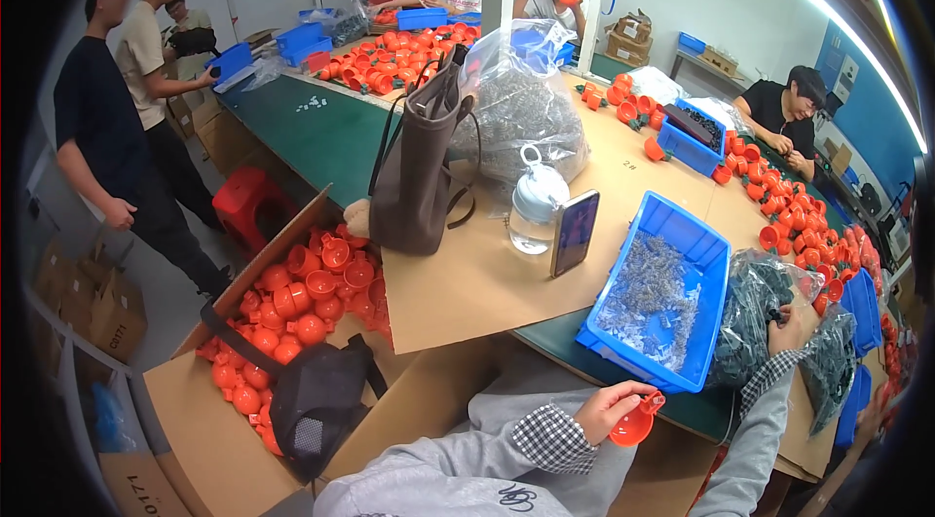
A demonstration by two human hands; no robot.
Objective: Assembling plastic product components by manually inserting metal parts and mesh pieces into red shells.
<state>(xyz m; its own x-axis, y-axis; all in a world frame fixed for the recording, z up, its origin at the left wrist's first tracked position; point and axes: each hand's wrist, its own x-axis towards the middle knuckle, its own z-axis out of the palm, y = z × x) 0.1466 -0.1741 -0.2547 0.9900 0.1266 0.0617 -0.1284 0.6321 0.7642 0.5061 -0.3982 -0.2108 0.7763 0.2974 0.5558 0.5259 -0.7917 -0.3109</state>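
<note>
My left hand [602, 410] is closed round an orange plastic cup [633, 426] with a small stem, just off the near edge of the table. My right hand [787, 334] is over an open clear bag of black parts [752, 308]. Its fingers pinch a small black part [774, 315], whose exact kind I cannot make out. Between the hands and farther back sits a blue bin [693, 225], holding small wiry metal pieces [645, 269] and whitish bits.
A phone [575, 233], a water bottle [532, 225], a brown handbag [417, 162] and a large clear bag [526, 118] stand beyond. At left, a cardboard box holds orange cups [310, 288] and a black bag [321, 400]. Several people are around the tables.
</note>
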